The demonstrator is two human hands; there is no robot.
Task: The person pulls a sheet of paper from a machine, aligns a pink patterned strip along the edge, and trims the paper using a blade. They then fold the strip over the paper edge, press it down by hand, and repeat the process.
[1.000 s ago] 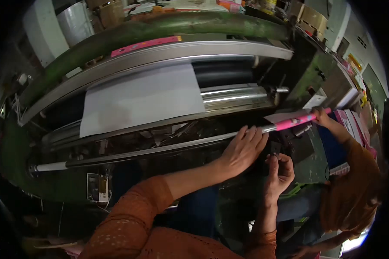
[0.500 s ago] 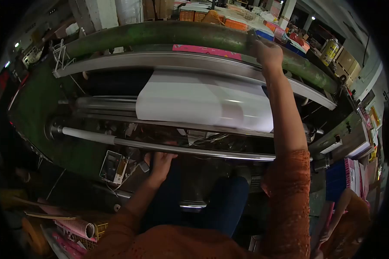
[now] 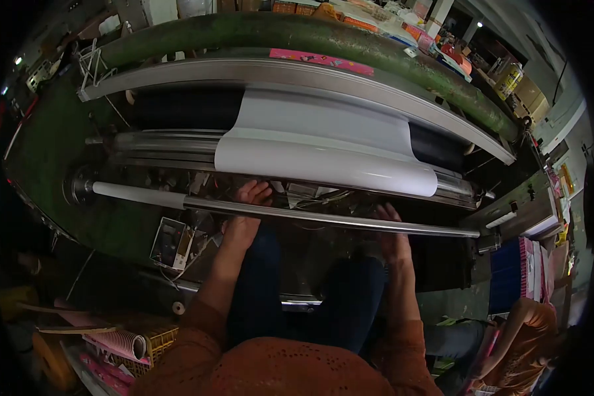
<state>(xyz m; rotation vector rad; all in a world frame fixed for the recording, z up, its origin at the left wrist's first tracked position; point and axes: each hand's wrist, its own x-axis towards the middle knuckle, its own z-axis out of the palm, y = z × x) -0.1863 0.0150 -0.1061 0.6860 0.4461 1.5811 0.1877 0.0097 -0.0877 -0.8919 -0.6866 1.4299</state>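
Observation:
A long metal bar (image 3: 297, 217) with a white sleeve (image 3: 135, 194) on its left part runs across the machine before me. My left hand (image 3: 243, 221) reaches beneath this bar, palm up; its loosely curled fingers stick out on the far side without wrapping round it. Farther right, my right hand (image 3: 394, 241) is under the bar too, its fingers stretched out and pointing away from me. Beyond both hands, a glossy white sheet (image 3: 323, 158) hangs down over the machine's metal rollers (image 3: 168, 146).
Across the back run a flat metal beam (image 3: 198, 68) and a thick green roller (image 3: 244, 30). An open box with wires (image 3: 169, 243) sits left of my knees. At lower right another person (image 3: 531, 340) is beside stacked sheets (image 3: 533, 270). A yellow basket (image 3: 160, 346) stands lower left.
My right hand has come down from the green roller to the bar. My left hand has pushed further under the bar. The sheet's near edge now hangs lower in view.

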